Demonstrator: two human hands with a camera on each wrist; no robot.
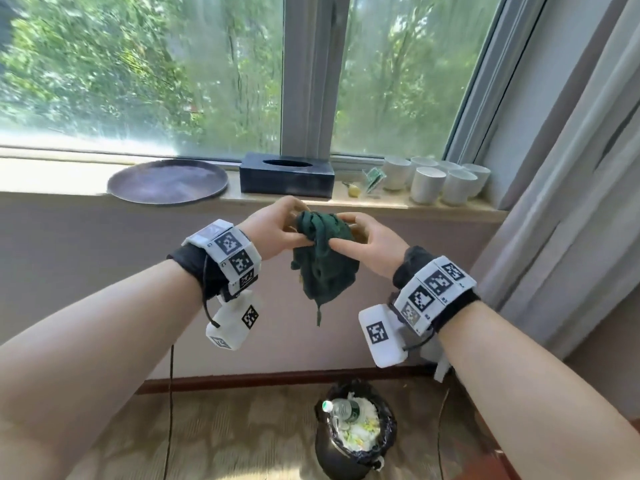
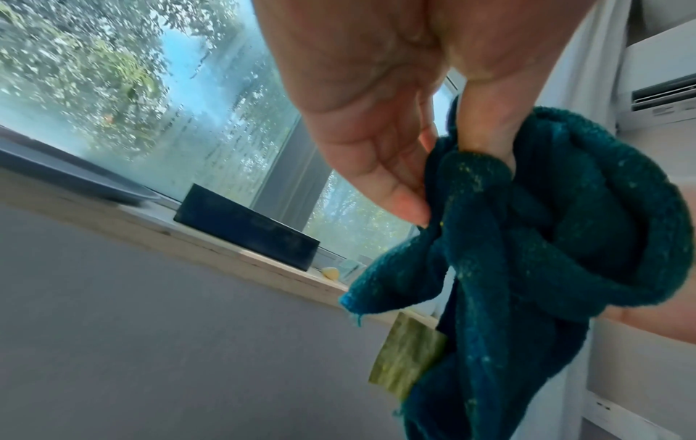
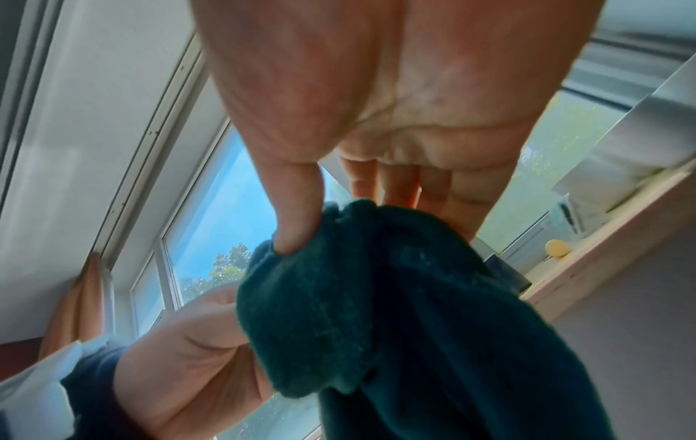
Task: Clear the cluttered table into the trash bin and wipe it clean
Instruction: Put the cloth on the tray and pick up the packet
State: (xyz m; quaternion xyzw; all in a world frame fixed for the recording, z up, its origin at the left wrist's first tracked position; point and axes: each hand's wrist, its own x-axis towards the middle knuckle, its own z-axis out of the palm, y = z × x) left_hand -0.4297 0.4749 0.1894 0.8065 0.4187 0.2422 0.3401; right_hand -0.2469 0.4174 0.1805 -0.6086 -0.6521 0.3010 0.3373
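Cloth point(image 1: 323, 258), dark green and nubby, hangs bunched between our hands at chest height, above the bin point(image 1: 353, 434) on the carpet. Its folds hide our fingertips, and a yellow-green scrap behind it is hard to identify. Our left hand point(image 1: 273, 230) pinches the cloth's upper edge with thumb and curled fingers; our right hand point(image 1: 370, 244) grips the opposite side likewise. The bin's black liner holds a clear bottle point(image 1: 341, 410) and pale scraps. A round dark tray point(image 1: 168, 181) sits on the sill.
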